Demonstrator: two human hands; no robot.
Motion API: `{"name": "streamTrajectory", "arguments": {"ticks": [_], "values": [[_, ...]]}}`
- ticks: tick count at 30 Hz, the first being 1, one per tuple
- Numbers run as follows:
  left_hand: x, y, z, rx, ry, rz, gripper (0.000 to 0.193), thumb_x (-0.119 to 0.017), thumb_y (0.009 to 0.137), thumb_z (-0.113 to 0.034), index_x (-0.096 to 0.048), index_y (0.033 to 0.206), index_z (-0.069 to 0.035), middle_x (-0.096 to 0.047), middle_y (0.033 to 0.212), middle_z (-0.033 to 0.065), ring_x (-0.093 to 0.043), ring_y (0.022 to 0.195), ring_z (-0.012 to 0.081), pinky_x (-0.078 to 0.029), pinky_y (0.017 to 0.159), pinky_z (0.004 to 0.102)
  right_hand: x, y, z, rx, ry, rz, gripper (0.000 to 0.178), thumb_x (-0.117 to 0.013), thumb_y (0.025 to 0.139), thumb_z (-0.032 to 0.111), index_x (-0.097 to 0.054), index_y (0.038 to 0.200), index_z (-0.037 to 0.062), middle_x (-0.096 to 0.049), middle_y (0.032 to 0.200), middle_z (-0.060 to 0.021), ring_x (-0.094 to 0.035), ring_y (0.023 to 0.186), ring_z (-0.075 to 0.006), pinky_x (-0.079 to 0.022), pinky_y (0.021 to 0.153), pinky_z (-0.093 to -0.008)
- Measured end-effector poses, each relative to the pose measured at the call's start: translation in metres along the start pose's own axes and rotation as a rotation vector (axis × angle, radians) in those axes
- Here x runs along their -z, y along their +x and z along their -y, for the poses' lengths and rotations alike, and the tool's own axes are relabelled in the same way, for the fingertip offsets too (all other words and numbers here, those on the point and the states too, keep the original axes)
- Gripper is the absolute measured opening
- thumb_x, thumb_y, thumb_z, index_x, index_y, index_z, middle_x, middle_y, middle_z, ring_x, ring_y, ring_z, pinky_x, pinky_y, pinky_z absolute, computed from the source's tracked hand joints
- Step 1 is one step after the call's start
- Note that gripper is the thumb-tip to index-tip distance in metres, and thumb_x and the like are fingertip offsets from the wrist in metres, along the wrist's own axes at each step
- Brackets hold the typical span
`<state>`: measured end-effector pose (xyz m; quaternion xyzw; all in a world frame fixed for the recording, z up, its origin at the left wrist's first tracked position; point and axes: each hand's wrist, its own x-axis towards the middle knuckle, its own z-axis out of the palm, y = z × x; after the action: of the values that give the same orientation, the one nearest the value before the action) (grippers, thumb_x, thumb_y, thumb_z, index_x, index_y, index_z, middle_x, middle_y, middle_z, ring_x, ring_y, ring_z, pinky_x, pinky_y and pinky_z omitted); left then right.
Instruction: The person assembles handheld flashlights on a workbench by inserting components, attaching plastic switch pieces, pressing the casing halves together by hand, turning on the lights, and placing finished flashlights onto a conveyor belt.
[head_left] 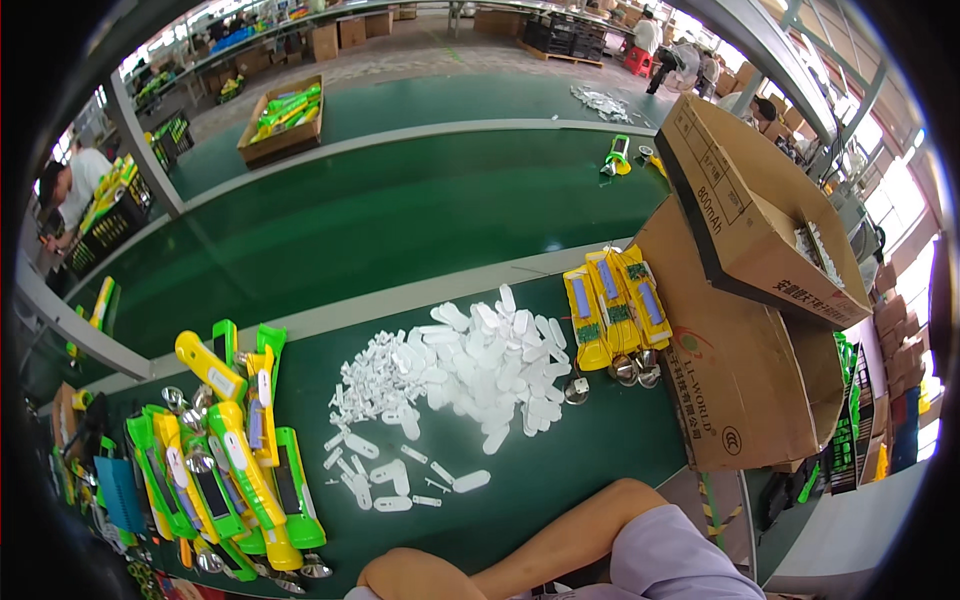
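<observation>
My forearms [560, 535] lie across each other at the table's near edge, and neither of my hands shows. Nearest to them is a scatter of small white plastic pieces [395, 475], some oval and some thin strips. Beyond lies a big heap of white oval plastic pieces [490, 360], with a pile of smaller white parts [375, 380] at its left. Green and yellow flashlight bodies [240, 460] are stacked on the left, several with silver reflectors. Yellow half-shells [615, 305] with purple batteries and green circuit boards sit right of the heap, wires and reflectors attached.
Two cardboard boxes [740, 370] stand stacked on the right. Behind the table runs a green conveyor belt [400, 220] with light rails, carrying a flashlight [618, 157]. A carton of flashlights [285, 115] sits farther back. A person [80, 185] works at the far left.
</observation>
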<state>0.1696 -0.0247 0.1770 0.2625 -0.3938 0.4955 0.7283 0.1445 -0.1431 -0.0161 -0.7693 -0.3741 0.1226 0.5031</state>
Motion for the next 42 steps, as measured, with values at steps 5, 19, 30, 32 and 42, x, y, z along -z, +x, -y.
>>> {"name": "streamTrajectory", "arguments": {"ticks": [5, 19, 30, 32, 42], "values": [[-0.064, 0.004, 0.059, -0.123, -0.092, -0.040, 0.052, -0.031, 0.105, -0.028, -0.033, 0.147, 0.003, -0.025, 0.158, 0.0170, -0.019, 0.148, 0.0240, -0.018, 0.119, 0.0462, 0.015, 0.010, -0.017, 0.062, -0.030, -0.122, 0.022, -0.060, 0.078, 0.015, -0.064, 0.084, -0.0066, -0.067, 0.082, -0.0233, -0.064, 0.073, -0.0427, -0.054, 0.065, -0.0442], [-0.128, -0.136, 0.333, 1.386, 0.367, 0.353, 0.026, -0.063, 0.089, -0.024, -0.062, 0.108, -0.007, -0.065, 0.109, 0.0074, -0.060, 0.102, 0.0170, -0.049, 0.082, 0.0368, 0.126, -0.041, -0.030, 0.310, -0.215, -0.372, 0.023, -0.061, 0.078, 0.016, -0.064, 0.085, -0.0062, -0.068, 0.082, -0.0229, -0.065, 0.072, -0.0417, -0.054, 0.064, -0.0436], [-0.364, -0.310, 0.565, 0.994, 0.766, 1.076, 0.041, -0.058, 0.085, -0.041, -0.061, 0.103, -0.004, -0.069, 0.093, 0.0175, -0.067, 0.087, 0.0340, -0.054, 0.074, 0.0428, 0.265, -0.078, -0.080, 0.433, -0.332, -0.281, 0.024, -0.062, 0.078, 0.016, -0.064, 0.086, -0.0059, -0.068, 0.082, -0.0225, -0.065, 0.072, -0.0410, -0.054, 0.064, -0.0432], [-0.408, -0.332, 0.562, 1.058, 0.624, 1.093, 0.041, -0.058, 0.085, -0.041, -0.061, 0.103, -0.004, -0.068, 0.093, 0.0171, -0.067, 0.086, 0.0334, -0.054, 0.073, 0.0424, 0.287, -0.102, -0.092, 0.364, -0.369, -0.319, 0.024, -0.062, 0.078, 0.016, -0.065, 0.086, -0.0058, -0.068, 0.082, -0.0224, -0.065, 0.072, -0.0408, -0.054, 0.064, -0.0431], [-0.494, -0.378, 0.517, 1.342, 0.092, 1.190, 0.040, -0.059, 0.084, -0.041, -0.061, 0.103, -0.005, -0.067, 0.089, 0.0153, -0.066, 0.081, 0.0305, -0.053, 0.068, 0.0405, 0.312, -0.159, -0.114, 0.164, -0.419, -0.492, 0.024, -0.062, 0.078, 0.017, -0.065, 0.087, -0.0055, -0.068, 0.082, -0.0221, -0.066, 0.072, -0.0401, -0.054, 0.064, -0.0427]]}}
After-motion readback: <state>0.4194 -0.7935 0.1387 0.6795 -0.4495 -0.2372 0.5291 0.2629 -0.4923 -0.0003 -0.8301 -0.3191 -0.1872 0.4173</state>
